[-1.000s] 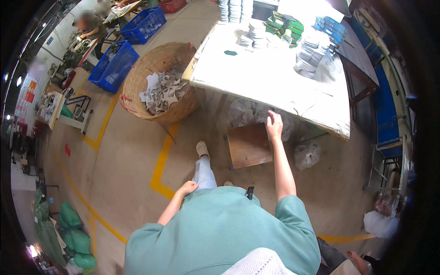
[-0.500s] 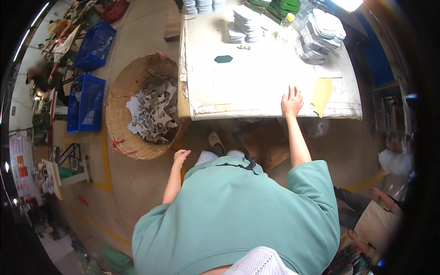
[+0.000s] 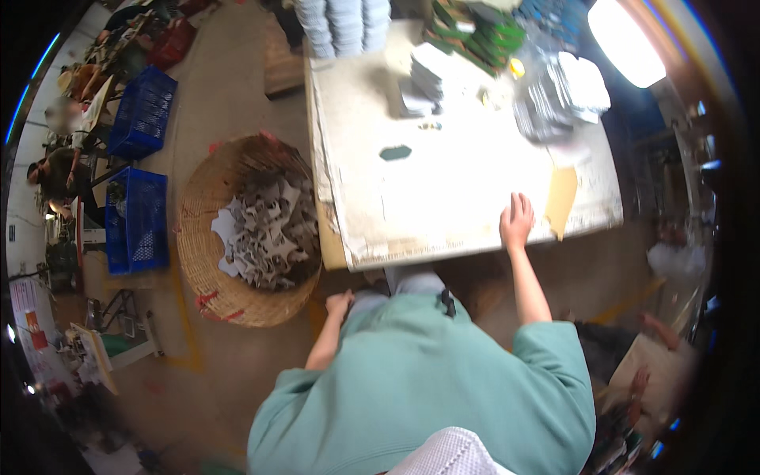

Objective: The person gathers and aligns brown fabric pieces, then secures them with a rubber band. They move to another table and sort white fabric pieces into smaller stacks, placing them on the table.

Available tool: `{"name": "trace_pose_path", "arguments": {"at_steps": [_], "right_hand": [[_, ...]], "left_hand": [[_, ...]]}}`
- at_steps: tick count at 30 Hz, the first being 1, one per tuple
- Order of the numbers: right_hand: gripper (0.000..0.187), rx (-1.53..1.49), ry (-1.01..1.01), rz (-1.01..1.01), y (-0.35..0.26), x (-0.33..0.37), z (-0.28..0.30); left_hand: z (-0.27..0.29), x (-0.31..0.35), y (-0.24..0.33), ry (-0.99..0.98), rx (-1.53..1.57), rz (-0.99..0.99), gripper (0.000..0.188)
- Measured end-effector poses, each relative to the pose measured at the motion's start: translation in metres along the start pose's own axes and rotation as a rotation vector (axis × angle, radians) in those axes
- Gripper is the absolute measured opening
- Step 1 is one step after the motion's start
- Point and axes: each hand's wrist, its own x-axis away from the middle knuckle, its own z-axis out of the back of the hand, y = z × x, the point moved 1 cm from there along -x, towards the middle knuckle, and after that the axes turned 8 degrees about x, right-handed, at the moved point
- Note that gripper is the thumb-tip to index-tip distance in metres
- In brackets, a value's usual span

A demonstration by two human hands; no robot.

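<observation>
My right hand lies on the white table near its front edge, fingers stretched out and nothing seen in them. Just right of it is a tan sheet piece, apart from the hand. My left hand hangs low beside my body, below the table's front left corner and by the basket. Its fingers are curled closed, and nothing shows sticking out of them. A small dark green flat piece lies on the left half of the table.
A wicker basket of grey cut scraps stands left of the table. Stacked pale insole-shaped pieces, green pieces and grey stacks fill the table's far side. Blue crates stand further left. A person is at lower right.
The view has tilted, and the table and basket now sit lower in it. My body is closer to the table edge. The right hand still rests on the table; the left stays low.
</observation>
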Motion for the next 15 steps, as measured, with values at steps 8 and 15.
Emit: {"name": "trace_pose_path", "arguments": {"at_steps": [8,15], "right_hand": [[0.049,0.081,-0.103,0.068,-0.003,-0.003,0.003],[0.054,0.133,-0.188,0.107,0.006,-0.003,0.003]], "left_hand": [[-0.105,-0.048,-0.003,-0.329,-0.270,0.121,0.061],[-0.142,-0.081,-0.009,0.023,-0.312,0.059,0.060]]}}
